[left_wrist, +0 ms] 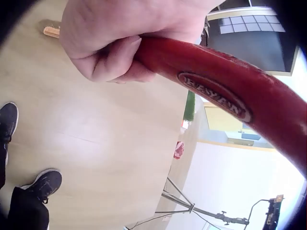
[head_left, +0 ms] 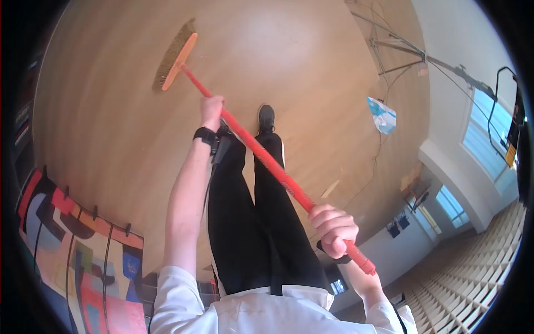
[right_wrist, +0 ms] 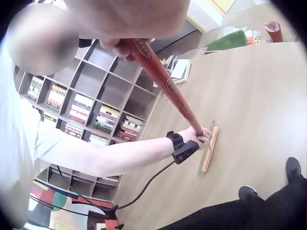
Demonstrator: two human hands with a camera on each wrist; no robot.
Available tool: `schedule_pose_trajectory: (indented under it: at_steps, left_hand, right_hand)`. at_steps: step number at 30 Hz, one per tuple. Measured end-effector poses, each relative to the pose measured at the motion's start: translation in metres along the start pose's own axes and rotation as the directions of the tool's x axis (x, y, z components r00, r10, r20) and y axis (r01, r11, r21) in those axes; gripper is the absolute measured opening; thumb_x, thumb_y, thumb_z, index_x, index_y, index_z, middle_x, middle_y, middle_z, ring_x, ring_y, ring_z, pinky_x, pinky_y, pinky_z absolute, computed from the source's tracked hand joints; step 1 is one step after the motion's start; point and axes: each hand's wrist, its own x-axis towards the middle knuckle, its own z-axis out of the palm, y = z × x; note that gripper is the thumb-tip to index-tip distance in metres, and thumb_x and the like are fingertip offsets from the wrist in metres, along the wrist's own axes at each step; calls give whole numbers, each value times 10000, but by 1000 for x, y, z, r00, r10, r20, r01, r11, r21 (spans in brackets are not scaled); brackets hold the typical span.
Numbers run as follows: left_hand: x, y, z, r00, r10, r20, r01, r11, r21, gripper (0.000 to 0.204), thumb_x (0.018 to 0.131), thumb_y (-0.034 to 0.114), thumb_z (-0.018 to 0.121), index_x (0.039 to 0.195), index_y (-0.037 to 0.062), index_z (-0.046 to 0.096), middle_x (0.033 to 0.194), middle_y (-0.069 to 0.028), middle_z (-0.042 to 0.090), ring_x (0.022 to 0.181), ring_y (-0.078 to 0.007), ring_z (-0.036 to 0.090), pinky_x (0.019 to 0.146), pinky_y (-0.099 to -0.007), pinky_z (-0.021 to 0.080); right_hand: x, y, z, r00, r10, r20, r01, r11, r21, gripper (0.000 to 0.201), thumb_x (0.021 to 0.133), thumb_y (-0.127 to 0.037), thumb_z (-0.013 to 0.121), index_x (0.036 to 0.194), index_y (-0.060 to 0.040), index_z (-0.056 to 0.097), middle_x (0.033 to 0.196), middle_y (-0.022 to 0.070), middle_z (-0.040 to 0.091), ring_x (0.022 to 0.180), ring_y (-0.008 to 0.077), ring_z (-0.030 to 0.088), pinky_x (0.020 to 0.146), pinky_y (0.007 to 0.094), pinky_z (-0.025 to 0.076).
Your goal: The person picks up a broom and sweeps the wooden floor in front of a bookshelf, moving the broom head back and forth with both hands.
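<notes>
A push broom with a red handle (head_left: pixel 258 150) slants across the head view. Its orange head (head_left: pixel 179 62) and brown bristles (head_left: pixel 169 61) lie on the wooden floor at the upper left. Low on the handle, near the broom head, my left hand (head_left: pixel 212 111) grips it. The right hand (head_left: pixel 334 228) wraps round the upper part, with the handle's end sticking out below the fist. Raised oval lettering shows on the red handle (left_wrist: pixel 216 96) beside the left hand (left_wrist: pixel 120 43) in the left wrist view. The right wrist view catches the right hand (right_wrist: pixel 127 19) holding the handle (right_wrist: pixel 168 86).
A blue-and-white packet (head_left: pixel 382 115) lies on the floor at the right, near a cable and a tripod stand (head_left: pixel 397 47). Shelves of books (right_wrist: pixel 91 105) line one side. A patterned colourful cloth (head_left: pixel 83 256) hangs at the lower left. My shoe (head_left: pixel 266 118) stands on the floor.
</notes>
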Motion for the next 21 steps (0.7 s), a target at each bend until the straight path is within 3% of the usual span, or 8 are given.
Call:
schedule_pose_trajectory:
  at_steps: [2, 4, 7, 12, 15, 17, 21]
  left_hand:
    - [-9, 1, 1, 999, 23, 22, -24, 999, 22, 131, 672, 78, 573, 562, 14, 539, 529, -32, 498, 476, -149, 482, 429, -335, 336]
    - [-15, 5, 6, 996, -84, 4, 84, 996, 18, 109, 687, 89, 581, 626, 4, 553, 558, -41, 501, 470, -171, 501, 416, -334, 361]
    - [-12, -10, 11, 996, -63, 60, 63, 998, 3, 104, 702, 93, 581, 661, 3, 549, 568, -45, 491, 458, -175, 499, 402, -333, 377]
    - [-45, -17, 54, 985, -142, 102, 148, 987, -58, 102, 736, 62, 545, 640, 37, 521, 521, -28, 468, 402, -152, 454, 365, -304, 314]
    - [-60, -42, 90, 986, -159, 54, 162, 985, -54, 121, 747, 70, 541, 632, 35, 524, 515, -35, 476, 388, -155, 449, 352, -296, 300]
    - [-63, -53, 78, 990, -138, 38, 140, 988, -65, 131, 750, 70, 544, 625, 35, 525, 516, -40, 487, 377, -157, 447, 341, -292, 293]
    - [-77, -77, 90, 968, -201, 148, 210, 976, -49, 137, 763, 74, 534, 632, 34, 539, 515, -35, 483, 388, -153, 454, 340, -287, 300]
  right_hand:
    - [-5, 1, -5, 999, -2, 50, 2, 1000, 8, 389, 861, -123, 408, 477, -98, 358, 454, 50, 409, 446, 222, 448, 599, 387, 468]
    - [-10, 2, -14, 998, 1, 57, -1, 1000, 11, 383, 859, -120, 405, 479, -99, 357, 458, 51, 408, 449, 223, 449, 605, 389, 470]
    - [-15, -2, -31, 996, 21, 89, -21, 1000, 4, 376, 857, -118, 402, 485, -98, 357, 475, 60, 409, 465, 231, 457, 620, 396, 474]
    - [-25, -16, -74, 991, 65, 116, -67, 998, 14, 377, 864, -114, 396, 490, -96, 352, 486, 62, 406, 480, 238, 459, 640, 404, 476]
    - [-43, -26, -111, 989, 88, 121, -90, 996, 9, 381, 869, -113, 391, 491, -94, 354, 487, 61, 408, 484, 237, 461, 647, 409, 476]
    - [-48, -35, -99, 987, 103, 125, -104, 995, 2, 382, 872, -115, 390, 492, -92, 354, 488, 60, 409, 487, 240, 462, 649, 410, 476]
    - [-61, -49, -118, 977, 131, 169, -131, 991, -8, 383, 880, -123, 388, 500, -80, 368, 503, 70, 415, 508, 257, 475, 662, 419, 479]
